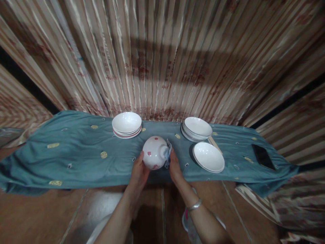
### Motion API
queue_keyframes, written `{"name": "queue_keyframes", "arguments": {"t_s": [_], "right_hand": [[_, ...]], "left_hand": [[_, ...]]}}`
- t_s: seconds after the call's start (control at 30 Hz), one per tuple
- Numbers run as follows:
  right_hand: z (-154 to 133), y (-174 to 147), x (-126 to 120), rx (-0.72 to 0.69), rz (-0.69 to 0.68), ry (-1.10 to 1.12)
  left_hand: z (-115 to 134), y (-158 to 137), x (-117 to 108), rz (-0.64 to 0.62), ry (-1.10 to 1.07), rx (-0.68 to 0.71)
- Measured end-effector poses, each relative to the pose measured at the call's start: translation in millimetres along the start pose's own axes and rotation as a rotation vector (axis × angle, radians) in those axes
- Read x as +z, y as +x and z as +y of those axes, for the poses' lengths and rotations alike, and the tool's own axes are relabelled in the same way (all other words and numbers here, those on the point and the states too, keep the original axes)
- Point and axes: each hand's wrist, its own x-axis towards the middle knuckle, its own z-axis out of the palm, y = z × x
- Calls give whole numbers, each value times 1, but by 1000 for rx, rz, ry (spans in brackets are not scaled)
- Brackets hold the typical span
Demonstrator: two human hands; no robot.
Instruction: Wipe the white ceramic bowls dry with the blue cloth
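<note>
White, red-marked, round ceramic bowl (153, 153), tipped sideways over the teal patterned fabric tablecloth (81, 162).
Left hand (140, 170) cups its side; right hand (175, 166) seems to pinch crumpled blue-grey cloth (167, 154) at its foot. Likely light, stiff, slick and breakable; wall and foot offer the surest hold.

Beyond the fingers (141, 160), a gap over the tablecloth (162, 129) runs between left stack (127, 123) and right stack (197, 128) — nearer dishes (208, 157) block rightward, wide room leftward
</note>
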Motion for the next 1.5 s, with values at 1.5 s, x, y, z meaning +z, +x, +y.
{"name": "queue_keyframes", "arguments": {"t_s": [1.5], "right_hand": [[-67, -51, 16, -750, -222, -894]], "left_hand": [[-6, 13, -13, 72, 252, 289]]}}
